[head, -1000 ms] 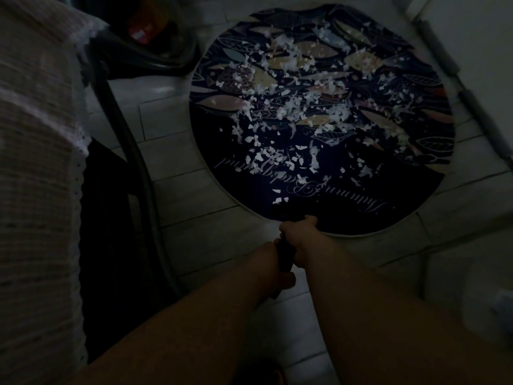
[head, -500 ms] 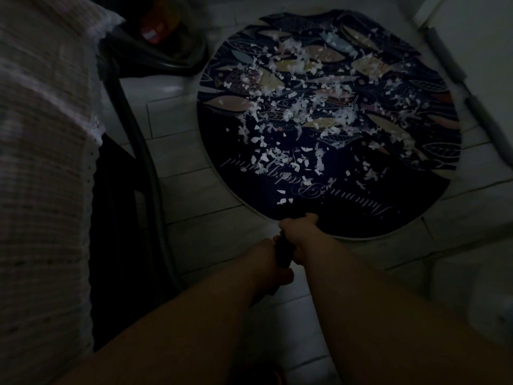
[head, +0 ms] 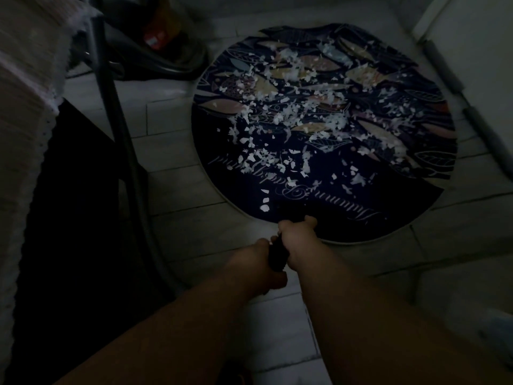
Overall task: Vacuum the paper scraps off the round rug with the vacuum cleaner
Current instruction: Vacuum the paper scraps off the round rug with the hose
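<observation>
- At 6 o'clock of the round rug [head: 361, 215], both hands grip the dark vacuum wand [head: 277, 254]: right hand [head: 298, 236] ahead, fingers wrapped tight round it; left hand [head: 256, 265] just behind, fingers also curled shut on the shaft.
- Nozzle end is lost against the dark rug near its 6 o'clock rim; can't tell whether it touches the pile.
- Paper scraps [head: 291, 112] lie thickest from rug centre toward 12 o'clock, thinning toward 6; one stray bit [head: 264, 208] sits nearest the hands.
- Doing it well, my guess: keep nozzle flat and low, slow strokes outward from 6 o'clock w/ overlap, so light scraps get pulled in, not blown about.
- Hose [head: 116, 107] runs from the hands' side up past 9 o'clock to the vacuum body [head: 155, 54] at approx 10 o'clock; mind it doesn't drag over the scraps.
- Rug: flat, thin-looking, dark w/ leaf print and script, pale edge. Scraps: small, torn, white, irregular. Floor [head: 172, 129]: pale tiles, smooth.
</observation>
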The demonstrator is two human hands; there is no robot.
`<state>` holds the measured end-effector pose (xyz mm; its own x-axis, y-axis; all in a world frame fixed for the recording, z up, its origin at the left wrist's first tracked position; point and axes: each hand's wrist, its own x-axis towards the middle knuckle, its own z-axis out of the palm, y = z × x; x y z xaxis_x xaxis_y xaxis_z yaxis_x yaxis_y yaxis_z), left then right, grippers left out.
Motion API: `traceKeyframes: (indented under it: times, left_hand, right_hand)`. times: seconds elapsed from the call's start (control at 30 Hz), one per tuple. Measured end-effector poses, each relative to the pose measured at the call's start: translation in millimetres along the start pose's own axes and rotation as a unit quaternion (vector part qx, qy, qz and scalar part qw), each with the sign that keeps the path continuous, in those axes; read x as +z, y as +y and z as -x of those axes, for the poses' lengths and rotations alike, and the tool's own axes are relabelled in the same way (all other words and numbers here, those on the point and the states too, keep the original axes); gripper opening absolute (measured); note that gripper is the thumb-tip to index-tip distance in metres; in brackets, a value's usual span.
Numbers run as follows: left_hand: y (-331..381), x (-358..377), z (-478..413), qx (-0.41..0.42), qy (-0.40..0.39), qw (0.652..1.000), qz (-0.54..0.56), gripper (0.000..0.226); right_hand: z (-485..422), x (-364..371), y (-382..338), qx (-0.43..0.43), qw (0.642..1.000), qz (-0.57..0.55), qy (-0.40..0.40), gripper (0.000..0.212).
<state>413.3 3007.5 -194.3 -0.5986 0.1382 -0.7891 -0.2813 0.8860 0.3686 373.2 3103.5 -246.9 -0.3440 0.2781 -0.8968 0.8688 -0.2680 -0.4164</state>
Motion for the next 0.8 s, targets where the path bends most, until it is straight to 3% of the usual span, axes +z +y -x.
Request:
traceKeyframes:
  times: [0.1, 0.3, 0.57, 0.7, 0.8]
  left_hand:
    - [6.2, 16.9, 2.2, -0.008, 0.022, 0.999, 0.046, 0.044]
    - [-4.4, 37.0, 9.3, -0.018, 0.064, 0.996, 0.058, 0.036]
    - [-21.6, 34.2, 15.1, -0.02, 0.098, 0.994, 0.037, 0.028]
    - [-30.3, 35.5, 10.2, 0.011, 0.115, 0.99, 0.078, 0.025]
    - [-24.5, 43.6, 1.3, 0.048, 0.113, 0.99, 0.071, 0.025]
  right_hand:
    - [-3.1, -11.3, 3.3, -0.006, 1.0, 0.016, -0.018, 0.067]
    - [-1.8, -11.9, 24.4, -0.02, 0.998, 0.015, -0.053, 0.061]
    - [3.5, 6.8, 33.3, -0.026, 0.996, 0.01, -0.081, 0.067]
    - [0.7, 7.9, 33.3, -0.002, 0.997, -0.044, -0.069, 0.049]
    - [-12.9, 0.2, 36.2, -0.074, 0.996, -0.026, -0.039, 0.057]
